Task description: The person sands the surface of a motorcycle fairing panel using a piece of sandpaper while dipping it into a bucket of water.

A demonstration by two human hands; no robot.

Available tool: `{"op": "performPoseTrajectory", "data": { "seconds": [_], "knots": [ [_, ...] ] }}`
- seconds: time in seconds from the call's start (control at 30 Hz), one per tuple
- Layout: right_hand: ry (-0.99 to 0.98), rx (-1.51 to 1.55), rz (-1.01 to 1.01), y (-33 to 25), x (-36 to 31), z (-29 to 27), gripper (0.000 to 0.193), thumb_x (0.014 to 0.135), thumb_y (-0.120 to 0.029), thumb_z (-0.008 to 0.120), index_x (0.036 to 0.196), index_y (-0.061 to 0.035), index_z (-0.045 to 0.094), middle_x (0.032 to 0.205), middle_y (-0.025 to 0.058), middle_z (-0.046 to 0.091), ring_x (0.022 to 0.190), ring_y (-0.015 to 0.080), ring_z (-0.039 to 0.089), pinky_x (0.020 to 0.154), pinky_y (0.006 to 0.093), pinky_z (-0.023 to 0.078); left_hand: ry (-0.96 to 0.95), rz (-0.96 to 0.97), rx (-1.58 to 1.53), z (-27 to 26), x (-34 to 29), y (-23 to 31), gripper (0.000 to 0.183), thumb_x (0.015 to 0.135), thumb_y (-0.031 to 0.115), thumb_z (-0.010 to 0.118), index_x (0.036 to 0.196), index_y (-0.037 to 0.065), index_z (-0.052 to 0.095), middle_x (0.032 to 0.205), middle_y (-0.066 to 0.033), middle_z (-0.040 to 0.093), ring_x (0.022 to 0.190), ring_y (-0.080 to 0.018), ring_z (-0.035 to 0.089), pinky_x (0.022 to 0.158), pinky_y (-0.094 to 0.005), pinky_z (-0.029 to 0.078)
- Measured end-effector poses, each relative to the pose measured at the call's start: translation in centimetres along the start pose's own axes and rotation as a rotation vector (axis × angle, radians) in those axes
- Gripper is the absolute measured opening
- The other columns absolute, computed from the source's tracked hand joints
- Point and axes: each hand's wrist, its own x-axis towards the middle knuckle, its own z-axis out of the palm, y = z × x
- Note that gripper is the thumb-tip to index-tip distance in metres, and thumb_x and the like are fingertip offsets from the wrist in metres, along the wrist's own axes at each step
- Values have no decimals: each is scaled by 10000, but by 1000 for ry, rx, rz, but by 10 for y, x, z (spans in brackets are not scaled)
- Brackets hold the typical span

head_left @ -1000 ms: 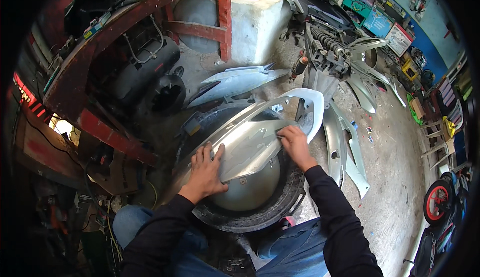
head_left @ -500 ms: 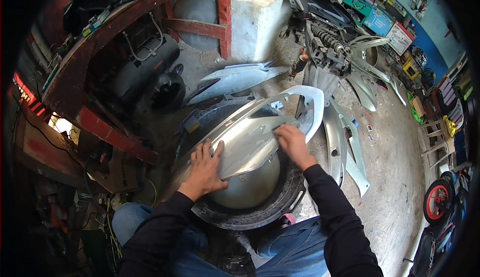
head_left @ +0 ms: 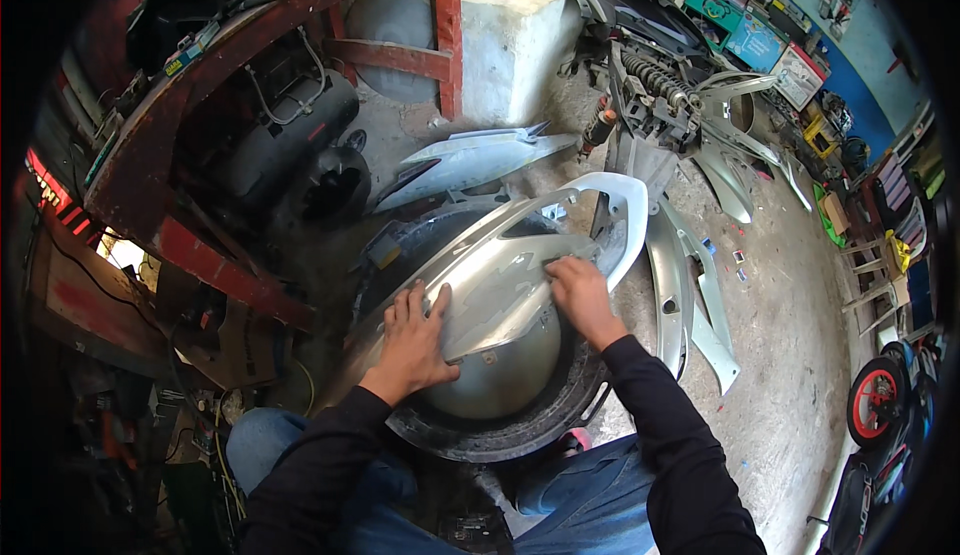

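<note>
A silver motorcycle body panel (head_left: 490, 285) with dull, patchy areas and a white curved end lies slantwise in front of me, across a black tyre-like ring (head_left: 500, 445). Inside the ring shows a pale, round, cloudy surface (head_left: 500, 383). My left hand (head_left: 408, 345) rests on the panel's near left part, fingers spread and thumb apart. On the right part of the panel, my right hand (head_left: 583, 300) presses with bent fingertips drawn together. A small dark edge shows at those fingertips, too little to name.
Beyond the ring lies a pale blue-white panel (head_left: 470, 163). More body panels (head_left: 690, 295) lie on the concrete floor (head_left: 790, 355) to the right. A partly stripped motorcycle (head_left: 650, 85) stands at the back. To the left are a red frame (head_left: 235, 280) and a dark tank (head_left: 290, 135).
My right hand has shifted slightly toward me along the panel. My left hand and the panel stay almost where they were.
</note>
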Motion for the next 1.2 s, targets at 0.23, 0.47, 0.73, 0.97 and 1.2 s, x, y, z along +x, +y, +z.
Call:
{"op": "performPoseTrajectory", "data": {
  "seconds": [0.23, 0.47, 0.73, 0.97, 1.2],
  "knots": [
    [104, 49, -28, -20, 3, 5, 243, 768, -31, 690, 1009, -53, 707, 990, 113, 681, 956, 329, 661, 863, 447, 545, -3, -27, 18, 1, 0, 5, 1241, 526, 406, 898, 1567, 62, 317, 1513, -344, 341, 1373, -490, 350, 1121, -552, 315],
    [-11, 57, -24, -32, -2, 8, 342, 813, -23, 674, 1152, 0, 705, 1175, 188, 687, 1083, 387, 664, 984, 450, 528, 1, -75, -15, 1, 0, 11, 1256, 508, 391, 907, 1570, 62, 322, 1496, -342, 345, 1378, -495, 325, 1135, -574, 286],
    [-20, -52, -10, -30, -4, 12, 352, 859, -57, 628, 1186, 63, 682, 1256, 252, 677, 1196, 384, 645, 1092, 491, 463, 16, -66, -24, 0, 0, 13, 1246, 510, 399, 910, 1554, 43, 332, 1484, -342, 369, 1344, -485, 365, 1111, -547, 317],
    [-106, -162, -90, -41, -8, 17, 395, 886, -157, 619, 1192, 84, 682, 1268, 270, 676, 1217, 403, 635, 1076, 504, 456, 18, -64, 50, 1, 0, 11, 1251, 515, 415, 912, 1553, 35, 326, 1478, -343, 383, 1326, -475, 392, 1096, -525, 338],
    [-65, -255, 20, -50, -1, 21, 396, 887, -176, 615, 1178, 79, 703, 1250, 257, 689, 1210, 431, 627, 1054, 483, 464, -31, -80, -7, 1, 1, 10, 1244, 520, 387, 886, 1568, 37, 314, 1491, -349, 354, 1360, -506, 344, 1122, -571, 304]
  ]
}}
